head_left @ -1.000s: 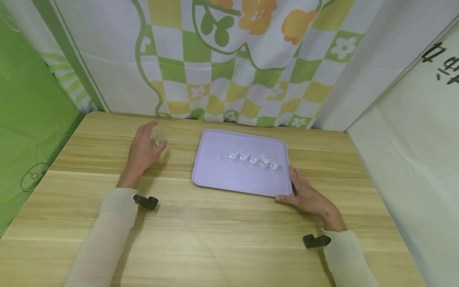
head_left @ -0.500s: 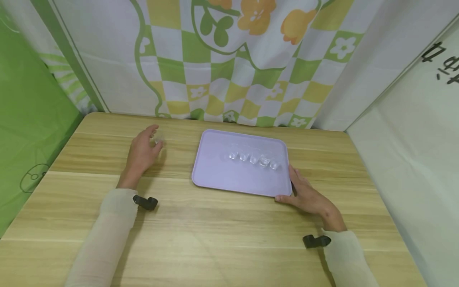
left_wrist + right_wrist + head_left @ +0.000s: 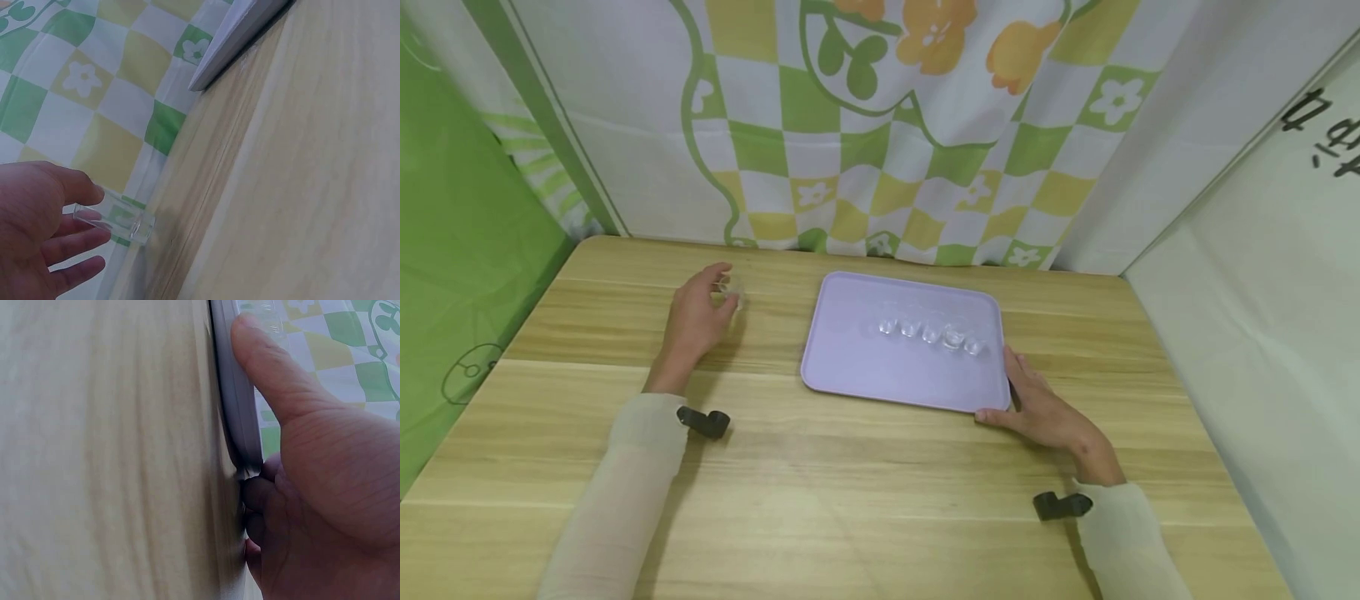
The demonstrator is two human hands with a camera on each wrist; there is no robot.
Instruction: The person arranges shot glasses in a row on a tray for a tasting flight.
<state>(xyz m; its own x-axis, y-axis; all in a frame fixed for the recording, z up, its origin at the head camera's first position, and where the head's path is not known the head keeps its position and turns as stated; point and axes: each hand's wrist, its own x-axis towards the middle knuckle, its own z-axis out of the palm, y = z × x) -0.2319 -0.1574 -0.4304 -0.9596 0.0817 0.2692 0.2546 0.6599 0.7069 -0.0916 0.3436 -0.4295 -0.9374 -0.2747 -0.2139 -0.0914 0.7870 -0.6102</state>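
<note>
My left hand point(image 3: 695, 315) pinches a small clear shot glass point(image 3: 119, 219) between thumb and fingers, over the back left of the table. In the left wrist view the glass leans, its thick base pointing away from the palm. A lilac tray point(image 3: 865, 367) lies flat at the middle of the table. On its right half several clear shot glasses point(image 3: 930, 333) stand in a slanting row. My right hand point(image 3: 1041, 408) holds the tray's front right corner, thumb along the front edge and fingers at the right side. The right wrist view shows that thumb point(image 3: 269, 362) against the rim.
The wooden table point(image 3: 760, 500) ends at a checked, flowered curtain point(image 3: 880, 158) behind the tray. A green cloth point(image 3: 467, 250) hangs on the left and a white wall point(image 3: 1285, 292) with dark writing stands on the right.
My left hand has shifted slightly left with its shot glass, and the glass's tilt between the fingers has changed. The right hand, the tray and the row of glasses stay in place.
</note>
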